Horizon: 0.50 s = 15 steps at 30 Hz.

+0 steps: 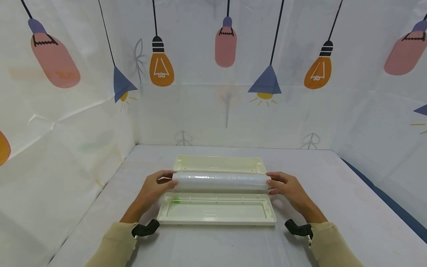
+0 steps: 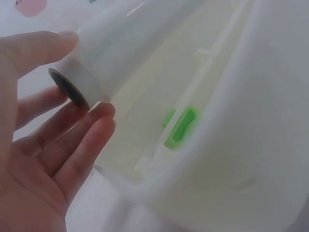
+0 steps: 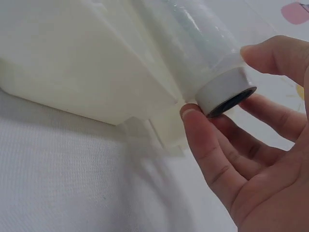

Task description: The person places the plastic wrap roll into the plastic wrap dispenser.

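Film roll (image 1: 218, 182) lay crosswise between the two hands, its long axis running straight from one to the other, with neither hand nearer. The left hand (image 1: 154, 189) gripped one end, thumb on one side and fingers on the other; the right hand (image 1: 290, 189) gripped the opposite end in much the same way. Whether the roll touched anything beneath could not be told. Just beyond the hands, alongside the roll, stood a cream far tray (image 1: 220, 163), partly hidden by it. Nearer than the hands, between the wrists, lay a near tray (image 1: 213, 214) with a green slider (image 2: 182, 126) toward the left hand's end. Both trays rested on the white tabletop (image 1: 213, 246).
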### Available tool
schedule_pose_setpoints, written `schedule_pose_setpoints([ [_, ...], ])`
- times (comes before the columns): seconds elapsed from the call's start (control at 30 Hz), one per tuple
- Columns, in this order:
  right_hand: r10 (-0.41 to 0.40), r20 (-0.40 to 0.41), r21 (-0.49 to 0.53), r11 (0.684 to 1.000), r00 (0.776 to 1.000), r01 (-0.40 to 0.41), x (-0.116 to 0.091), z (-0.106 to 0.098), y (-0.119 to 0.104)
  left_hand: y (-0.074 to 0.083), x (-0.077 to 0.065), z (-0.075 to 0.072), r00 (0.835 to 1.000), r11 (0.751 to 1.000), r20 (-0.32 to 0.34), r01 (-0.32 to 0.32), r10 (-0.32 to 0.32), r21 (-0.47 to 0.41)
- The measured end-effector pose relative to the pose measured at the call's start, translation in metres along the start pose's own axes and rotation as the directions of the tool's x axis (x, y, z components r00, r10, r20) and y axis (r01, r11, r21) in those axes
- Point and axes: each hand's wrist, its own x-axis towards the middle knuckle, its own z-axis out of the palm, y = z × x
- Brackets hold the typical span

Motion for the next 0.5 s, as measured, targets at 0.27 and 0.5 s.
schedule_pose_setpoints([
  [0.27, 0.003, -0.03, -0.001, 1.0, 1.0, -0.003, 0.0005, 0.0028, -0.002, 0.004, 0.0, 0.002, 1.0, 0.999, -0.012, 0.003, -0.004, -0.054],
  [0.5, -0.018, -0.057, 0.013, 1.0, 0.998, 0.019, 0.0019, 0.0036, -0.0045, 0.0061, 0.0015, 0.0046, 0.999, 0.989, -0.027, -0.029, 0.025, -0.145],
])
